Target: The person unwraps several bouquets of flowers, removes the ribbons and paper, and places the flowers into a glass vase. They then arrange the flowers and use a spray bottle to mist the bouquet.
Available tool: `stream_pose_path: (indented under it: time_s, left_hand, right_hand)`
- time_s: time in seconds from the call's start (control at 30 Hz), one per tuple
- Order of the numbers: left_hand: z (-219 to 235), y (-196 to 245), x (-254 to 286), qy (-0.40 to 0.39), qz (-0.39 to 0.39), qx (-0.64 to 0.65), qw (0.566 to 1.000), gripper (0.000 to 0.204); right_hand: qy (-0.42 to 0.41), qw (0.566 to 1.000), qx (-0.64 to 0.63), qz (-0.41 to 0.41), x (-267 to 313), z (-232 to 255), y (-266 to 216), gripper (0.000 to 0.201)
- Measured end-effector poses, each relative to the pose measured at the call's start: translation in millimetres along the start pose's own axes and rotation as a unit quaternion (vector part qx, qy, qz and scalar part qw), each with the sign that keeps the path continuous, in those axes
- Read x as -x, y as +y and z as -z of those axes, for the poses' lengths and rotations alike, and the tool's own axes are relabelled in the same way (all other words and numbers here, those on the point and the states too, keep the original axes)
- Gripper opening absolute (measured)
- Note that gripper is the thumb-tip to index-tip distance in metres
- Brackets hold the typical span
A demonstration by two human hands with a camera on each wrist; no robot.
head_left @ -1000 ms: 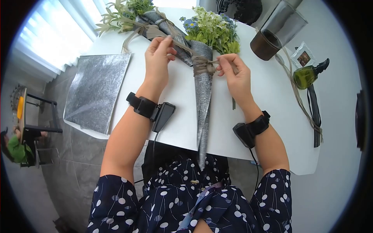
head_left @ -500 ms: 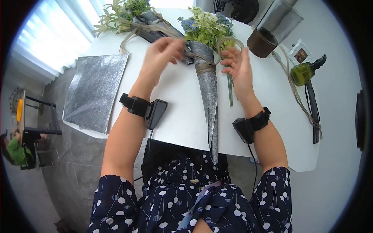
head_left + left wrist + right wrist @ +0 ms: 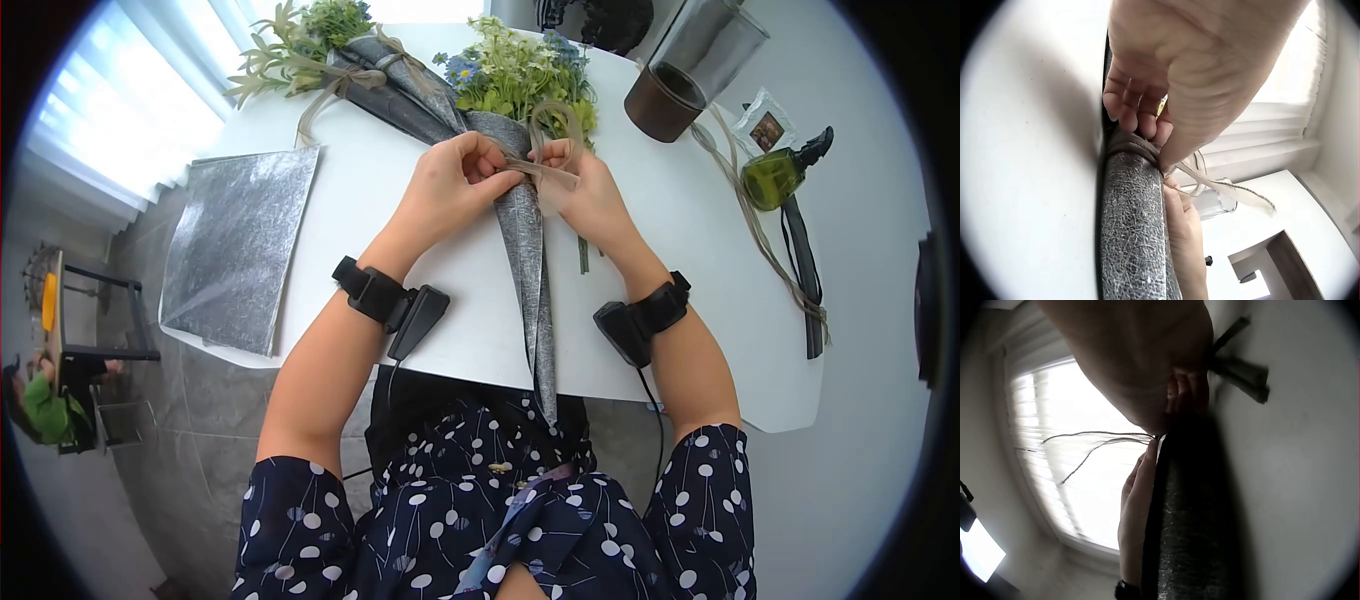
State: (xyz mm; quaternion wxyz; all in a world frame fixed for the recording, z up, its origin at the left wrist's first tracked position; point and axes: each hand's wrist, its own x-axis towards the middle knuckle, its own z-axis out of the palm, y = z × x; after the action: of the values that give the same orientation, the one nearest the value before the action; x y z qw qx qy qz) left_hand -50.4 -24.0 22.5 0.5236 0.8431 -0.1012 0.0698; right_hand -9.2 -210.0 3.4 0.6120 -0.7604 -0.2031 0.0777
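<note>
A bouquet wrapped in a crinkled silver-grey paper cone (image 3: 522,235) lies on the table with white and blue flowers (image 3: 515,75) at its far end. A beige sheer ribbon (image 3: 550,178) circles the cone's upper part, with a loop standing above the right hand. My left hand (image 3: 450,190) pinches the ribbon at the cone's left side. From the right, my right hand (image 3: 590,200) grips it close to the left fingertips. In the left wrist view, the ribbon band (image 3: 1132,147) hugs the paper below the left fingers, and a loose tail (image 3: 1241,192) sticks out.
Two more wrapped bouquets (image 3: 395,95) lie at the back left. Silver-grey paper sheets (image 3: 240,250) rest at the table's left. To the right are a glass vase with a brown base (image 3: 665,100), a small picture frame (image 3: 767,130), a green bottle (image 3: 770,182) and loose ribbon lengths (image 3: 745,215).
Both hands have come together over the cone; at half a second ago they were apart with the right fingers spread. The ribbon's knot loosened between the first two frames, leaving a loop upright.
</note>
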Motion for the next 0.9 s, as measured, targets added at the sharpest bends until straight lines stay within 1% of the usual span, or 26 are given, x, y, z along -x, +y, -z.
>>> stream_pose_path:
  time_s: [0.07,0.13,0.27,0.33,0.37,0.43,0.47,0.53,0.57,0.63,0.67,0.73,0.77,0.83,0.87,0.9]
  left_hand:
    - [-1,-1,-1,0.000,0.004,0.006,1.000,0.017]
    - [-2,-1,-1,0.013,-0.036,0.013,0.999,0.015]
    - [-1,5,0,0.040,-0.031,0.002,0.999,0.014]
    - [-1,2,-1,0.049,-0.045,0.036,0.997,0.015]
    - [0,0,-2,0.049,-0.045,0.036,0.997,0.015]
    - [1,-3,-4,0.026,-0.034,0.134,0.990,0.020]
    - [0,-1,-3,0.026,-0.034,0.134,0.990,0.020]
    - [-1,3,-1,0.057,-0.098,0.077,0.991,0.024]
    - [-1,3,-1,0.057,-0.098,0.077,0.991,0.024]
    - [-1,4,-1,0.054,-0.093,0.028,0.994,0.026]
    - [-1,4,-1,0.054,-0.093,0.027,0.994,0.026]
    - [-2,4,-1,0.100,-0.062,-0.006,0.993,0.027]
    - [-2,3,-1,0.100,-0.062,-0.006,0.993,0.027]
    - [-2,2,-2,0.164,-0.029,-0.038,0.985,0.028]
    - [-1,-1,-3,0.164,-0.029,-0.038,0.985,0.028]
    - [1,-5,-4,0.186,-0.027,-0.059,0.980,0.029]
  right_hand:
    - [-0.008,1.000,0.005,-0.015,-1,-1,2,0.020]
    - [0.006,0.999,-0.018,0.030,-2,-4,9,0.017]
    - [0.001,0.999,-0.028,0.024,-1,-4,10,0.015]
    - [0.015,0.993,-0.069,0.092,-1,-9,12,0.013]
    - [0.015,0.993,-0.069,0.092,0,-10,10,0.013]
    - [0.009,0.994,-0.051,0.092,3,-9,1,0.013]
    - [0.009,0.994,-0.051,0.092,3,-8,0,0.013]
    - [-0.016,0.992,-0.108,0.059,4,-7,-1,0.014]
    - [-0.016,0.992,-0.108,0.059,4,-7,-4,0.014]
    - [-0.011,0.987,-0.143,0.066,6,-9,-9,0.015]
    - [-0.012,0.987,-0.143,0.066,7,-9,-11,0.015]
    - [-0.021,0.989,-0.115,0.090,9,-9,-14,0.015]
    - [-0.021,0.989,-0.115,0.090,9,-9,-14,0.015]
    - [-0.047,0.982,-0.144,0.115,8,-9,-13,0.016]
    - [-0.048,0.982,-0.144,0.115,9,-9,-15,0.016]
    - [-0.034,0.982,-0.146,0.115,11,-8,-18,0.016]
